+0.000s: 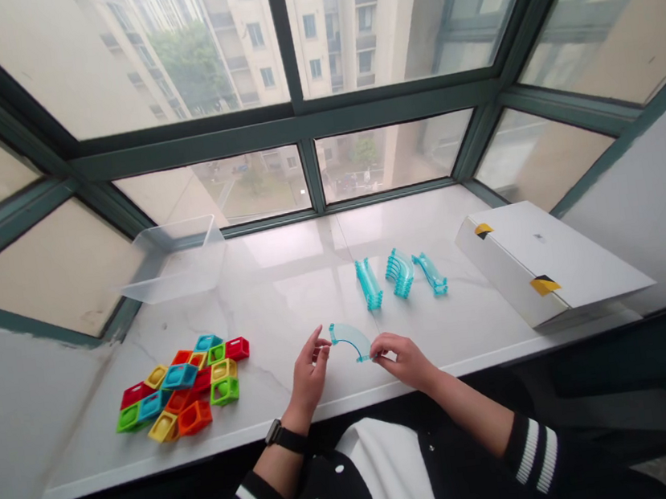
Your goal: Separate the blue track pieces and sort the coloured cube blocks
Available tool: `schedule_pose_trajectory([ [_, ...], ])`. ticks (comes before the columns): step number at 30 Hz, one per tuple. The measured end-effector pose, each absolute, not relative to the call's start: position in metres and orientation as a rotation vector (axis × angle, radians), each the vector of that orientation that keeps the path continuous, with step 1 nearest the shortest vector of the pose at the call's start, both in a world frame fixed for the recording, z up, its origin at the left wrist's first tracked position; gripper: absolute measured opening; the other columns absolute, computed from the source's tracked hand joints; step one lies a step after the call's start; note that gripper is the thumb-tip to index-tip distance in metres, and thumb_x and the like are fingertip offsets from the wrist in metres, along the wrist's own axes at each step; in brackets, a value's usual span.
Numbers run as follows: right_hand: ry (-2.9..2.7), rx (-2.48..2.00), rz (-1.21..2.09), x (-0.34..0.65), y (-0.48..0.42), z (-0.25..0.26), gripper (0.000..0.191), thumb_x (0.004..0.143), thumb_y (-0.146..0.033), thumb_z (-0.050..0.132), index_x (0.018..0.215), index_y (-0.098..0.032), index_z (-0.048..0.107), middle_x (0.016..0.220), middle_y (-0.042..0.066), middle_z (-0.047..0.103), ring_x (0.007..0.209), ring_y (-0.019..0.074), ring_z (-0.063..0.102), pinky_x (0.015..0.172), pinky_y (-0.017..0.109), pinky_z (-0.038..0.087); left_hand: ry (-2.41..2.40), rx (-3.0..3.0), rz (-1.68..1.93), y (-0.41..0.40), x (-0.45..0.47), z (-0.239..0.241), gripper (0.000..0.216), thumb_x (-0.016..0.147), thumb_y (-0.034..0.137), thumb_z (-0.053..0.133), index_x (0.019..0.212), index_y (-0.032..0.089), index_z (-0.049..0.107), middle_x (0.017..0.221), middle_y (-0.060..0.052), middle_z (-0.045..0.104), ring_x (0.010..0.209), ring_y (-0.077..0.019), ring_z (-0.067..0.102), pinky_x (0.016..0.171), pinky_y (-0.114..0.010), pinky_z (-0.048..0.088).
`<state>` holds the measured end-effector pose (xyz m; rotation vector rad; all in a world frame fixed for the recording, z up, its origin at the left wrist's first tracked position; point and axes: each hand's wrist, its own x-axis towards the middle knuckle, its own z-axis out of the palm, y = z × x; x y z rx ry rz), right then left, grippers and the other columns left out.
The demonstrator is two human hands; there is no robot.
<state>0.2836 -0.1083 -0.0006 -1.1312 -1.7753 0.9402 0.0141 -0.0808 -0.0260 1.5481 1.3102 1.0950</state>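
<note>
A clear blue curved track piece [351, 336] is held just above the sill, its arc bulging away from me. My right hand [406, 359] pinches its right end between thumb and fingers. At its left end is my left hand [310, 370], fingers apart and tips right beside the piece; whether they touch it I cannot make out. Farther back lie three more clear blue track pieces: a straight one [369, 284], a stack of curved ones [400, 274] and a narrow sloped one [431, 274].
Several red, yellow, green, orange and blue hollow blocks [179, 376] cluster at the left. Behind them stands a clear plastic bin [181, 272]. A white box [553, 259] with yellow-black tabs occupies the right. Window frames [258, 133] border the white sill [279, 305].
</note>
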Motion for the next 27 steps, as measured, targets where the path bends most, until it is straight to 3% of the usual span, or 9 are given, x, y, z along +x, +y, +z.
schedule_pose_trajectory([
  [5,-1.691,-1.164,0.752,0.293,-0.101,0.01,0.013,0.097,-0.025,0.063,0.094,-0.025,0.076,0.094,0.006,0.074,0.082,0.0197,0.069,0.078,0.034,0.059,1.205,1.746,1.104,-0.078,0.04,0.008,0.032,0.105,0.046,0.055,0.115,0.021,0.073,0.111,-0.01,0.075,0.101,-0.0227,0.071,0.089,-0.038,0.059],
  [8,-1.637,-1.173,0.618,0.3,-0.095,0.019,0.011,0.097,-0.023,0.065,0.094,-0.025,0.075,0.093,0.005,0.073,0.078,0.0181,0.068,0.076,0.033,0.06,1.039,1.855,1.069,-0.076,0.064,0.026,0.029,0.106,0.04,0.057,0.127,0.024,0.07,0.126,-0.011,0.072,0.107,-0.0227,0.071,0.093,-0.04,0.06],
  [13,-1.564,-1.237,0.465,0.321,-0.08,0.036,0.011,0.097,-0.023,0.064,0.096,-0.025,0.075,0.093,0.005,0.073,0.08,0.0188,0.069,0.074,0.033,0.06,0.849,1.9,0.979,-0.062,0.104,0.043,0.043,0.105,0.033,0.059,0.148,0.032,0.06,0.147,-0.011,0.061,0.119,-0.0234,0.069,0.1,-0.042,0.061],
  [19,-1.55,-1.354,0.312,0.361,-0.052,0.053,0.012,0.096,-0.024,0.063,0.097,-0.024,0.075,0.096,0.005,0.075,0.079,0.0194,0.071,0.075,0.034,0.06,0.832,1.724,0.917,-0.028,0.153,0.051,0.053,0.1,0.031,0.065,0.152,0.03,0.055,0.153,-0.013,0.057,0.107,-0.0213,0.074,0.092,-0.04,0.063],
  [27,-1.544,-1.5,0.23,0.388,-0.019,0.051,0.013,0.093,-0.026,0.063,0.095,-0.024,0.075,0.096,0.005,0.076,0.072,0.0198,0.068,0.074,0.037,0.059,0.846,1.52,0.849,-0.002,0.199,0.043,0.072,0.095,0.031,0.071,0.161,0.03,0.042,0.169,-0.015,0.041,0.111,-0.0239,0.072,0.088,-0.038,0.063],
])
